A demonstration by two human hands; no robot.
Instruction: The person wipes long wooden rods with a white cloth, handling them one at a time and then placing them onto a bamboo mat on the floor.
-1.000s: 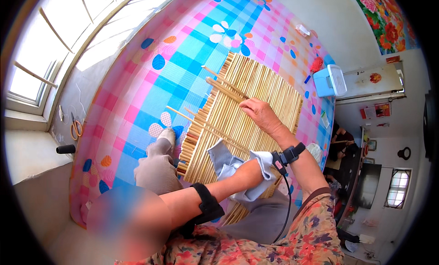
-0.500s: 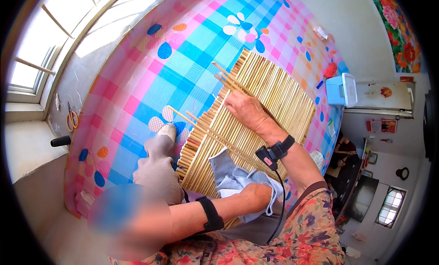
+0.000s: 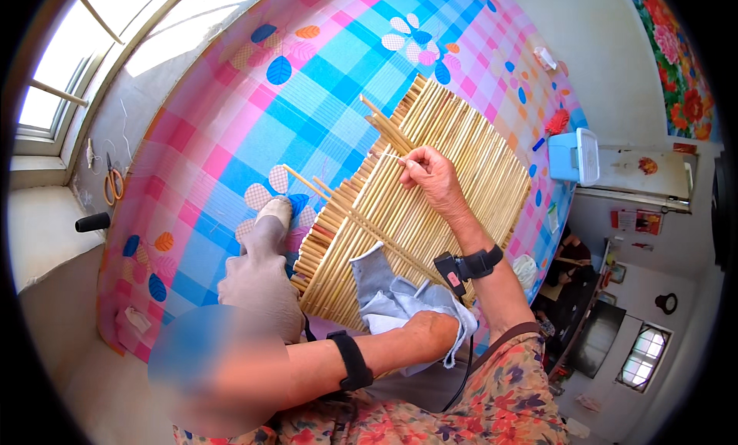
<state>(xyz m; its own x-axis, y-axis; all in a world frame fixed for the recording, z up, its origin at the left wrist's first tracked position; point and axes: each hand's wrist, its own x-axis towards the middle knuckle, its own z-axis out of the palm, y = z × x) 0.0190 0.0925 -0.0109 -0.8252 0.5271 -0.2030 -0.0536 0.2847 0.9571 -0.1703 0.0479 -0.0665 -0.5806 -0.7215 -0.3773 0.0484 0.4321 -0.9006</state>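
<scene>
A mat of pale straw-coloured stalks (image 3: 453, 145), laid side by side, spreads in front of me. Above its left part, my right hand (image 3: 430, 176) pinches what looks like a thin pale thread (image 3: 395, 158) between thumb and fingertips. Just beyond those fingertips, a few loose stalks (image 3: 382, 122) jut past the mat's edge. More loose stalks (image 3: 361, 224) lie slantwise across the near part. My left hand (image 3: 432, 331) is closed on a crumpled grey-blue cloth (image 3: 384, 295) at the mat's near edge; its fingertips are hidden.
A checked pink-and-blue sheet (image 3: 307, 130) lies under the mat. My grey-clad leg and foot (image 3: 265, 260) rest left of it. Scissors (image 3: 114, 185) lie on the window ledge at far left. A light-blue lidded box (image 3: 573, 157) stands at the right, beside a red object (image 3: 557, 122).
My right hand has lifted off the loose stalks, moved a little right and turned into a pinch. My left hand and the cloth stay put. The view has shifted slightly.
</scene>
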